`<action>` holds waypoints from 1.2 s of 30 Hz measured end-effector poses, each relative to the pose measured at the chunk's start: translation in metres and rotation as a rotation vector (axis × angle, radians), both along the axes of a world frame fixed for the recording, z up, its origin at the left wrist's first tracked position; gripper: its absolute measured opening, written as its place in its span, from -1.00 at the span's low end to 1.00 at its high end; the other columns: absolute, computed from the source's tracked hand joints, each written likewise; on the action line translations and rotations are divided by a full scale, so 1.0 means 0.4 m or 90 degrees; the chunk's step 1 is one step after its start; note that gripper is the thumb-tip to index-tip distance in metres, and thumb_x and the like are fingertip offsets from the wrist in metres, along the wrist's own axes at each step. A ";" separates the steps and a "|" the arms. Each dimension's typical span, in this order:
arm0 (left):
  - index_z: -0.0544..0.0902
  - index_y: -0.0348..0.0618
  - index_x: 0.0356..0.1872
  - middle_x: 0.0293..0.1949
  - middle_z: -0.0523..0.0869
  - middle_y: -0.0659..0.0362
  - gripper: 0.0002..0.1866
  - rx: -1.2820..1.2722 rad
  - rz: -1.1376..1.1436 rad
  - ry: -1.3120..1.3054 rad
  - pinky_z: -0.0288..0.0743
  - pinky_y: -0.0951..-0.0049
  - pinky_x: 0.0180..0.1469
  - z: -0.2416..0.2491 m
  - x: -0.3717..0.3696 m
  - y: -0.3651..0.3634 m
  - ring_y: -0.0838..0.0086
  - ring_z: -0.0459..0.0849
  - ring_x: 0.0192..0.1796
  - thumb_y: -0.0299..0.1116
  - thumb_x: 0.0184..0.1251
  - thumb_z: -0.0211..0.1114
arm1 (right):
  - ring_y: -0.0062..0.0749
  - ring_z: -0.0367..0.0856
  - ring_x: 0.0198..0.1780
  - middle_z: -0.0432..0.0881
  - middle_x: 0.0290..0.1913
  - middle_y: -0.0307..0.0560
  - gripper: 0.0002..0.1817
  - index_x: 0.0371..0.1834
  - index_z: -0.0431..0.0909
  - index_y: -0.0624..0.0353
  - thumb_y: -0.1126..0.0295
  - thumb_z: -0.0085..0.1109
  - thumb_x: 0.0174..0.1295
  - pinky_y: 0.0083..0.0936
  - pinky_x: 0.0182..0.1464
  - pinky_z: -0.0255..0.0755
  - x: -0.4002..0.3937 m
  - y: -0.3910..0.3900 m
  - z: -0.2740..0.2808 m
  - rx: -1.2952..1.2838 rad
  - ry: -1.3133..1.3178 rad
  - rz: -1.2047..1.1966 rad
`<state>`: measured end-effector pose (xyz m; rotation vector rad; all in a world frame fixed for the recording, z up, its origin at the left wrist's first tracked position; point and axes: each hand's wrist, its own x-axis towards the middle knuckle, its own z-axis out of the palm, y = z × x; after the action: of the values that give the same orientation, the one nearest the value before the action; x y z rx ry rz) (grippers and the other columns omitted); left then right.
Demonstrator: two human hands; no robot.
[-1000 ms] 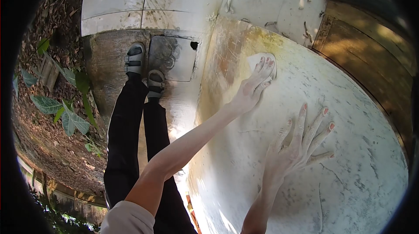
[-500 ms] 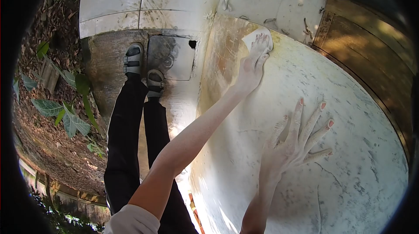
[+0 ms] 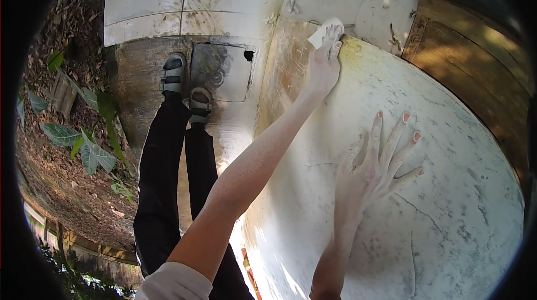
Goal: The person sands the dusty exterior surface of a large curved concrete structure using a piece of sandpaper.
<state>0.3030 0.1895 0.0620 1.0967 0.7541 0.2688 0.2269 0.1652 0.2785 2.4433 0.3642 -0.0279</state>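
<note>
A person's left hand [image 3: 324,62] presses a white cloth [image 3: 324,30] flat against the far, stained edge of a round white tabletop [image 3: 447,199]; the right hand [image 3: 376,166], fingers spread and empty, braces nearby. Firm, overlapping strokes would serve best.

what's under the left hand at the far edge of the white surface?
A pale pad lies under the left hand, pressed on the stained white surface. Only its far end shows past the fingertips; the rest is covered by the fingers.
</note>
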 end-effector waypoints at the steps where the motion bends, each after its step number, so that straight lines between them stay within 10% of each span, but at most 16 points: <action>1: 0.44 -0.34 0.28 0.34 0.41 -0.13 -0.61 0.000 -0.013 -0.018 0.12 0.33 0.48 0.026 -0.033 -0.017 0.08 0.27 0.46 -0.44 0.50 0.01 | -0.17 -0.07 0.60 0.12 0.57 -0.31 -0.52 0.37 0.43 -0.31 0.23 0.06 0.36 0.24 0.51 -0.45 0.005 -0.002 -0.007 0.000 0.024 0.008; 7: 0.36 -0.25 0.37 0.41 0.34 -0.09 -0.53 -0.014 -0.092 -0.027 0.04 0.27 0.53 0.091 -0.261 -0.124 0.14 0.23 0.49 -0.55 0.46 0.03 | -0.20 -0.04 0.60 0.09 0.58 -0.27 -0.40 0.47 0.29 -0.27 0.30 0.09 0.33 0.13 0.53 -0.36 0.015 -0.018 -0.041 -0.050 0.053 0.036; 14: 0.53 -0.38 0.17 0.17 0.58 -0.18 -0.65 0.024 -0.048 0.108 0.35 0.27 0.31 -0.091 0.012 0.031 -0.05 0.50 0.27 -0.40 0.50 0.01 | -0.14 -0.07 0.60 0.10 0.57 -0.25 -0.37 0.43 0.35 -0.24 0.32 0.20 0.25 0.12 0.53 -0.32 0.015 -0.010 -0.063 0.019 0.021 0.036; 24: 0.42 -0.32 0.32 0.34 0.44 -0.10 -0.59 -0.048 -0.080 -0.062 0.24 0.39 0.40 0.129 -0.179 -0.072 0.21 0.33 0.45 -0.45 0.50 0.01 | -0.14 -0.10 0.61 0.09 0.58 -0.25 -0.42 0.41 0.39 -0.22 0.28 0.18 0.27 0.12 0.53 -0.33 0.011 -0.040 -0.075 -0.007 0.011 0.118; 30: 0.55 -0.45 0.12 -0.03 0.65 -0.29 -0.64 -0.030 -0.141 0.216 0.46 0.26 0.10 -0.093 0.032 0.071 -0.07 0.66 0.05 -0.36 0.50 0.07 | -0.14 -0.11 0.61 0.10 0.57 -0.25 -0.45 0.40 0.40 -0.21 0.28 0.14 0.30 0.12 0.53 -0.34 0.011 0.010 -0.054 0.041 0.067 -0.007; 36: 0.47 -0.37 0.25 0.26 0.51 -0.15 -0.61 -0.012 -0.067 -0.022 0.26 0.37 0.38 0.071 -0.057 0.009 0.12 0.41 0.39 -0.38 0.51 0.05 | -0.12 -0.10 0.60 0.11 0.57 -0.24 -0.47 0.40 0.40 -0.15 0.29 0.11 0.32 0.10 0.54 -0.32 0.008 0.002 -0.050 0.065 0.072 0.041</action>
<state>0.2801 0.1933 0.0904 1.1075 0.6646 0.1916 0.2301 0.1662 0.2586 2.5353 0.5059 -0.1217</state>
